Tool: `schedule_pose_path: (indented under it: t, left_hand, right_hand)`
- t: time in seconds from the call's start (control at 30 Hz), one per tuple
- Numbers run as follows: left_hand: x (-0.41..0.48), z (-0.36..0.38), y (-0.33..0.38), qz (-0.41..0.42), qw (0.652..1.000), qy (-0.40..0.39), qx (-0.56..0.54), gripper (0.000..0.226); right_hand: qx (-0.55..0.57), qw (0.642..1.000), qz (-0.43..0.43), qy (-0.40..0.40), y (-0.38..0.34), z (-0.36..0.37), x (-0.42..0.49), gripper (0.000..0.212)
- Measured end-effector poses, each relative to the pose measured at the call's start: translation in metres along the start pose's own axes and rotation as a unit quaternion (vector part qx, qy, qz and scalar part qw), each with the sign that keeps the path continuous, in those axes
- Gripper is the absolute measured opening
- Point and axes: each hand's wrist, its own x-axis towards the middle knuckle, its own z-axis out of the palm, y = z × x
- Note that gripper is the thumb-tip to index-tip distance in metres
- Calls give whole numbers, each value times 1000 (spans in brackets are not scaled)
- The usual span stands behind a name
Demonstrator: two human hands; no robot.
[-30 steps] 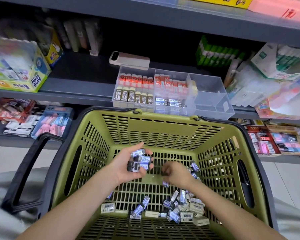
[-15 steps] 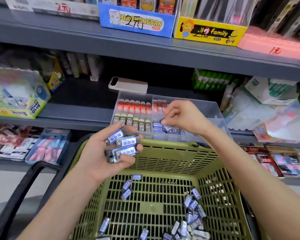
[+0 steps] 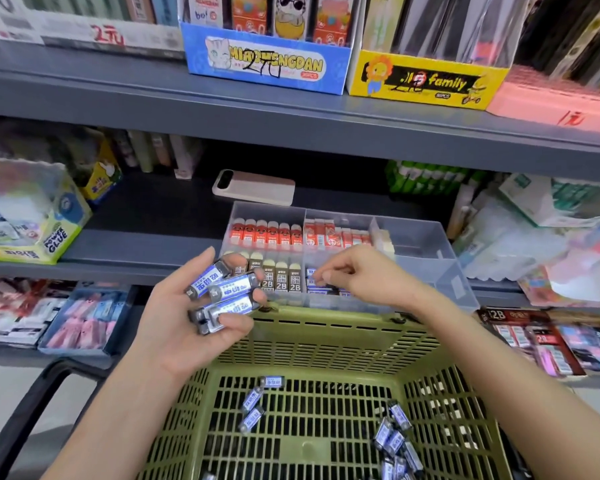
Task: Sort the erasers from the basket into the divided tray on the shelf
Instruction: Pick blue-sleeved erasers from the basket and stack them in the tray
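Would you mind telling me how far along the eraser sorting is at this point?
Done: red erasers and 2B erasers fill the left compartments of the divided tray. In hand: the left hand holds several blue erasers; the right hand hovers at the front middle compartment, where blue ones lie. Left: loose erasers on the basket floor.

One head-worn view (wide-angle), facing forward and downward, close over the basket, shelf straight ahead

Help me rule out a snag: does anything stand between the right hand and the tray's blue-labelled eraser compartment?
Nothing visible does. The right hand is over the divided tray's front middle compartment, fingers at its erasers.
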Motion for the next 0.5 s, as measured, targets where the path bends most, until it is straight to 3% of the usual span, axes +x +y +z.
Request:
schedule_pose_path:
  t: [0.2, 0.5]
  left_hand:
    - [6, 4, 0, 0, 1000, 20, 5, 25]
    - [10, 10, -1, -4, 999, 28, 15, 25]
  right_hand:
    - [-6, 1000, 1, 18, 2, -1, -4, 19]
    - [24, 998, 15, -56, 3, 1, 1, 31]
